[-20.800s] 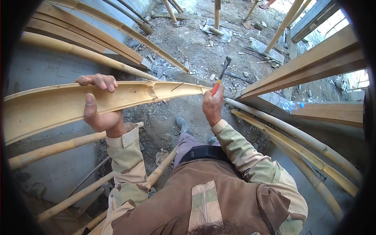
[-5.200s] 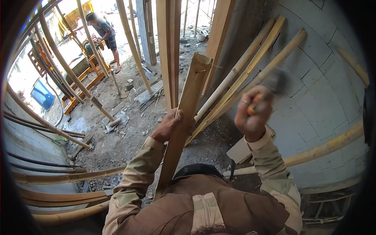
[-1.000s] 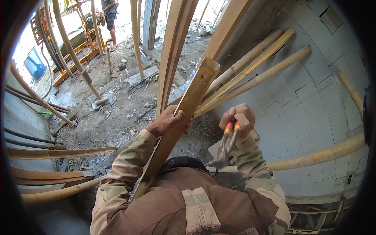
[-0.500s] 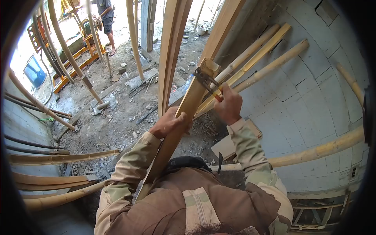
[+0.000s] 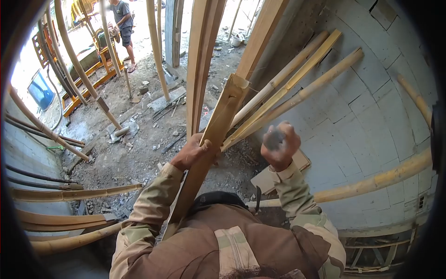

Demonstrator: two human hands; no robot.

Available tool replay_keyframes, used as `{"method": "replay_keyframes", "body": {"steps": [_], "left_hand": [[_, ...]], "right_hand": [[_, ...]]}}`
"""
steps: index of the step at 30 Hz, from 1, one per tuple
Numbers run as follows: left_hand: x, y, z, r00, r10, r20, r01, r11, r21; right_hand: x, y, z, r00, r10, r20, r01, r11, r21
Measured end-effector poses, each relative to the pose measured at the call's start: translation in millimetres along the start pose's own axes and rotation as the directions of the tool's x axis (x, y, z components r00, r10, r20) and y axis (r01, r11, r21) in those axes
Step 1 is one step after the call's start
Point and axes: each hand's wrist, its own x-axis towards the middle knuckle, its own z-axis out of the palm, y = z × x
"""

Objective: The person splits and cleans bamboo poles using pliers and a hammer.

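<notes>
- left hand (image 5: 191,152) wraps tight round the split bamboo (image 5: 224,114) at mid-length, propping it tilted, lower end by the person's chest, so the top end is in reach.
- right hand (image 5: 280,148) is clenched round the pliers (image 5: 274,137), which are blurred.
- half a second ago the pliers were at the bamboo's top end; now they are drawn back, clear of it.

We see the bamboo (image 5: 218,125) pale tan, yellower along its cut face; the tool (image 5: 273,138) shows dark grey; our sleeves (image 5: 148,204) carry camouflage of beige, brown and pale green; the vest (image 5: 200,242) is brown; the wall (image 5: 371,107) is grey, gridded with joints; the drum (image 5: 41,90) is blue; the frame (image 5: 93,88) is orange.
</notes>
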Motion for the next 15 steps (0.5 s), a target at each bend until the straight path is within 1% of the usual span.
{"method": "replay_keyframes", "body": {"steps": [1,2,3,4,5,6,7,8,9,10,11,12,14,15], "left_hand": [[0.6,-1.6,-0.7,1.0,0.004,-0.013,-0.004,1.0,0.002],[0.5,-2.6,-2.0,1.0,-0.002,-0.012,0.002,1.0,0.002],[1.2,-3.4,-3.0,1.0,0.01,0.011,-0.01,1.0,-0.016],[1.5,-5.0,-2.7,0.999,0.023,0.038,-0.021,0.999,-0.032],[2.0,-11.1,-2.5,0.999,0.016,0.051,-0.014,0.999,-0.03],[5.1,-15.1,-2.9,1.0,0.002,0.015,-0.002,1.0,0.002],[6.0,-16.4,-5.5,1.0,-0.006,-0.025,0.007,0.999,0.035],[5.1,-17.6,-6.7,1.0,0.01,-0.024,-0.009,0.999,0.045],[4.6,-14.1,-8.3,0.999,0.054,-0.004,-0.054,0.998,0.013],[-2.3,-14.0,-8.6,0.997,0.069,0.017,-0.068,0.997,-0.032],[-5.2,-11.9,-8.8,1.0,0.029,0.012,-0.029,0.999,-0.026],[-6.7,-11.6,-8.1,1.0,0.019,0.004,-0.019,0.999,-0.03],[-7.1,-10.0,-5.3,1.0,0.012,0.003,-0.012,0.999,-0.038],[-7.0,-13.1,-5.7,0.999,0.042,0.009,-0.041,0.999,-0.035]], "right_hand": [[4.8,-0.4,2.0,0.976,-0.097,-0.194,0.121,0.985,0.119],[5.4,-1.5,2.9,0.91,-0.155,-0.385,0.25,0.945,0.21],[4.5,11.3,10.7,0.897,-0.221,-0.383,0.315,0.927,0.203],[2.3,23.5,19.3,0.966,-0.181,-0.185,0.195,0.979,0.056],[0.2,35.8,28.0,0.991,-0.133,0.021,0.135,0.982,-0.131],[4.3,37.8,32.4,0.957,0.107,0.27,-0.049,0.975,-0.216],[-0.8,31.8,28.1,0.96,0.109,0.259,-0.051,0.974,-0.222],[-4.9,25.7,22.1,0.972,0.068,0.225,-0.031,0.986,-0.163],[7.0,19.2,19.9,0.983,0.013,0.184,0.006,0.995,-0.102],[15.4,2.6,14.2,0.983,0.013,0.184,0.005,0.995,-0.098],[15.2,-21.4,2.2,0.996,0.07,0.046,-0.072,0.997,0.04],[17.8,-31.7,-1.4,0.986,0.131,-0.098,-0.112,0.977,0.184],[6.1,-4.1,20.9,0.946,0.148,-0.288,-0.048,0.943,0.329],[3.4,6.8,23.5,0.981,0.178,-0.071,-0.162,0.968,0.19]]}}
